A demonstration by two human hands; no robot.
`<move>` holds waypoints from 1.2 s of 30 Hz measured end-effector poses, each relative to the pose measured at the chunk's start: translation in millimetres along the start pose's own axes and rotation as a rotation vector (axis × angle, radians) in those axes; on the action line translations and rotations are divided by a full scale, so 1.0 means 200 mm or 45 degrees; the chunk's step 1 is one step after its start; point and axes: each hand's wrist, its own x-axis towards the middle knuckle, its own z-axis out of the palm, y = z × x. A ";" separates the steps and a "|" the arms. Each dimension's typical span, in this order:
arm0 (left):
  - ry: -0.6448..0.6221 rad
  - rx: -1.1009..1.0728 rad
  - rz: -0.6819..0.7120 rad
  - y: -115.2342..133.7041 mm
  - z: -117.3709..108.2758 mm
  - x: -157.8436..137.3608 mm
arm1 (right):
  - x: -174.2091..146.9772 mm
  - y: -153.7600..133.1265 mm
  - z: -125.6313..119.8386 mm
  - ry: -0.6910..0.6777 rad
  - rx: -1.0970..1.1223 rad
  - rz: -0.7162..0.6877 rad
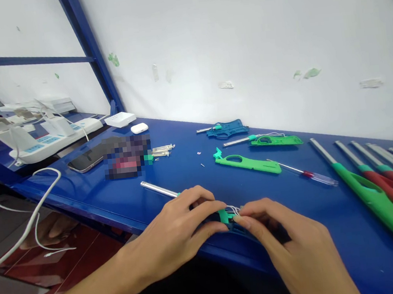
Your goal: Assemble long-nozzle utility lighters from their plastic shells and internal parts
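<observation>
Near the front edge of the blue table, my left hand (177,228) is closed around a partly opened gas lighter (159,189). Its metal tube sticks out to the left, and a teal-green piece shows between thumb and fingers. My right hand (290,237) pinches the lighter's other end, close to thin white wires (233,209) looping out of the body. Fingers hide most of the inside. Beyond my hands lie a green lighter half-shell (249,164), a green half with tube and wires (276,141), a dark blue half (228,129) and a screwdriver (317,178).
Several closed lighters (366,194) with green or red bodies lie at the right. On the left are a phone (87,159), small metal parts (162,151), a white earbud case (139,128) and a power strip (58,140). White cables (44,200) hang off the left edge.
</observation>
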 end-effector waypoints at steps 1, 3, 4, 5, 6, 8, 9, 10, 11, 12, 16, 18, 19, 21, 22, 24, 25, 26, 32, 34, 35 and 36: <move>0.003 -0.004 -0.006 0.00 0.00 0.00 | 0.00 0.00 0.00 -0.004 0.002 0.012; 0.014 -0.009 -0.020 0.00 0.01 -0.01 | 0.00 0.00 -0.01 -0.007 0.006 0.024; 0.025 -0.010 -0.026 0.00 0.02 -0.01 | 0.00 0.00 -0.01 -0.005 0.007 0.027; 0.031 -0.014 -0.030 0.00 0.02 -0.01 | -0.01 0.00 -0.01 -0.001 0.010 0.028; 0.038 -0.018 -0.032 0.00 0.02 -0.01 | -0.01 -0.01 -0.01 0.008 0.010 0.024; 0.052 -0.031 -0.022 0.00 0.01 -0.01 | -0.01 -0.01 -0.01 0.028 0.002 0.023; 0.056 -0.043 -0.015 0.00 0.01 -0.02 | -0.01 -0.01 -0.01 0.038 -0.004 0.018; 0.060 -0.057 -0.013 0.00 0.01 -0.02 | -0.01 -0.01 -0.01 0.043 -0.013 0.013; 0.059 -0.074 -0.017 0.00 0.01 -0.02 | -0.01 0.00 -0.01 0.042 -0.019 0.006; 0.055 -0.092 -0.027 0.00 0.01 -0.02 | -0.01 0.00 -0.01 0.041 -0.022 -0.004; 0.027 -0.138 -0.068 0.01 0.00 -0.03 | -0.02 0.00 0.00 0.036 -0.019 -0.050; 0.033 -0.144 -0.063 0.01 0.00 -0.02 | -0.02 0.00 0.00 0.033 -0.026 -0.069; 0.034 -0.144 -0.051 0.01 0.00 -0.02 | -0.02 0.00 0.00 0.030 -0.034 -0.078; 0.030 -0.140 -0.024 0.01 0.00 -0.01 | -0.02 -0.01 0.01 0.025 -0.051 -0.100; 0.027 -0.141 -0.012 0.01 0.00 -0.01 | -0.02 -0.01 0.01 0.022 -0.060 -0.106; 0.027 -0.153 -0.017 0.01 -0.01 0.00 | -0.02 -0.01 0.01 0.024 -0.074 -0.114; 0.030 -0.164 -0.028 0.02 -0.01 -0.01 | -0.03 -0.01 0.01 0.023 -0.078 -0.114; 0.037 -0.174 -0.035 0.02 -0.01 -0.01 | -0.03 -0.01 0.01 0.021 -0.081 -0.116; 0.097 -0.002 0.000 -0.02 -0.06 0.00 | -0.03 -0.01 0.01 0.006 -0.070 -0.128; 0.071 0.058 -0.023 -0.04 -0.08 0.01 | -0.03 -0.01 0.01 0.016 -0.065 -0.133; 0.047 0.068 -0.037 -0.05 -0.08 0.02 | -0.03 -0.01 0.01 0.019 -0.067 -0.139; 0.024 0.070 -0.043 -0.06 -0.08 0.02 | -0.03 -0.01 0.01 0.021 -0.071 -0.144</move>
